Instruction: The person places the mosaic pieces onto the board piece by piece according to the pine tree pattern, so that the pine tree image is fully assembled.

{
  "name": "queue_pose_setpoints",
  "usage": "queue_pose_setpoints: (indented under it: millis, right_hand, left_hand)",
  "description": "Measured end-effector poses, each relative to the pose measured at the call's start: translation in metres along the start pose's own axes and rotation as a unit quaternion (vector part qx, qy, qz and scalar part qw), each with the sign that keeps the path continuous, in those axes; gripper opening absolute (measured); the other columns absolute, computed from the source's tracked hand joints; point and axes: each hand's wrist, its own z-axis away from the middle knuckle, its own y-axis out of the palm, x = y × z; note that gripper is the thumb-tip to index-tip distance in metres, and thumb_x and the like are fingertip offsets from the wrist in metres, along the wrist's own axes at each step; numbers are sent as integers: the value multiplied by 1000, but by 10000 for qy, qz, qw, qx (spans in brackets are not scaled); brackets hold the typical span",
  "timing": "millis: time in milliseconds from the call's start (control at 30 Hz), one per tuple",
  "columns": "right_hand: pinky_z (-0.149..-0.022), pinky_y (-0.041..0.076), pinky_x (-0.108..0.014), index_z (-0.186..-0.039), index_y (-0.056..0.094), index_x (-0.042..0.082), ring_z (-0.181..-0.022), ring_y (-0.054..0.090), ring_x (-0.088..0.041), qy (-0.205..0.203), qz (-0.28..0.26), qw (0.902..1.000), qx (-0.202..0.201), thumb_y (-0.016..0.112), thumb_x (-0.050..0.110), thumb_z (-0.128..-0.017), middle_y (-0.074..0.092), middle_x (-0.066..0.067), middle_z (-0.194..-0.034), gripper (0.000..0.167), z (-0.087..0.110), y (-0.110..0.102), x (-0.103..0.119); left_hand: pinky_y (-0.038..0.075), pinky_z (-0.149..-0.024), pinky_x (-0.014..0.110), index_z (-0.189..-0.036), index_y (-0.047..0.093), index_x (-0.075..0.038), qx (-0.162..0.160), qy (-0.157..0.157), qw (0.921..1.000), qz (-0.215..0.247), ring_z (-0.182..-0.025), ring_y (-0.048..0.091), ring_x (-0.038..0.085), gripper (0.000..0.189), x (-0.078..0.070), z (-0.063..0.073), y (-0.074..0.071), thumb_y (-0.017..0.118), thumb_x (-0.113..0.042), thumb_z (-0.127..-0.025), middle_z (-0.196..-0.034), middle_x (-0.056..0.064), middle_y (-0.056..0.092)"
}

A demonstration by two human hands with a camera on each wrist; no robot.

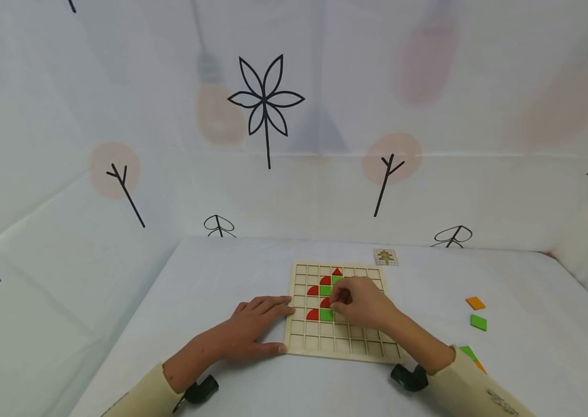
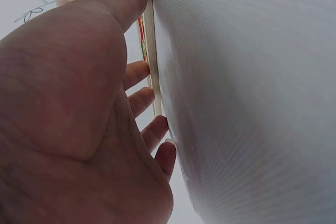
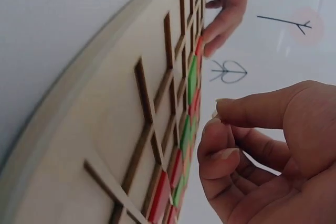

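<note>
A light wooden grid board (image 1: 311,344) lies flat, its square cells partly filled with tiles. Red quarter-round tiles (image 1: 313,314) and green square tiles (image 1: 326,315) form stepped rows below a red triangle tile (image 1: 337,271). My left hand (image 1: 252,327) rests at the board's left edge, fingers extended and thumb touching the lower left corner. Over the middle columns hovers my right hand (image 1: 360,302), covering some cells. Its thumb and index fingertips (image 3: 227,109) meet above the board in the right wrist view, other fingers curled, with no tile showing between them.
A small card with a tree pattern (image 1: 386,257) lies behind the board's right corner. On the right are a loose orange tile (image 1: 475,303), a green tile (image 1: 478,322), and more green and orange tiles (image 1: 468,351) beside the right sleeve. A patterned white cloth (image 1: 320,191) hangs behind.
</note>
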Motion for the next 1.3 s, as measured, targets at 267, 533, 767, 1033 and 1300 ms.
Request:
queue_pose_setpoints:
  millis: [267,533,767,1033,1300]
  right_hand:
    - [-67,50,-27,-91,73,13,-74,55,-13,272,119,9995,-97,77,8,-96,63,7,-81,9,15,-18,-8]
    - [-64,49,-27,-97,74,13,-74,55,-15,595,182,9979,-169,77,14,-97,65,5,-84,3,34,-36,-24]
    - [-60,48,-26,-101,75,11,-72,55,-15,776,254,9965,-183,75,11,-97,64,3,-85,4,57,-51,-39]
    - [-58,46,-25,-102,75,12,-71,53,-14,980,611,9923,-458,75,10,-96,64,4,-86,7,82,-64,-55]
    - [-58,44,-26,-104,75,10,-69,52,-12,1233,1000,9847,-716,73,9,-97,66,4,-89,8,104,-85,-82]
  left_hand:
    - [32,-117,60,-164,35,-39,14,-10,10000,90,-159,25,21,72,0,1,1,62,-62,-101,-174,-13,23]
    - [31,-118,59,-163,35,-41,52,-102,9999,55,-159,24,21,73,1,0,1,63,-63,-100,-174,-15,21]
    - [31,-118,59,-164,33,-41,57,-61,10000,43,-159,23,20,73,1,0,2,62,-64,-101,-174,-14,21]
    - [31,-118,59,-164,33,-41,70,-83,9999,-31,-159,23,20,73,1,-1,2,62,-64,-101,-175,-15,20]
    - [31,-119,59,-164,33,-40,80,-121,9999,-51,-159,23,19,74,0,0,2,62,-64,-101,-175,-15,20]
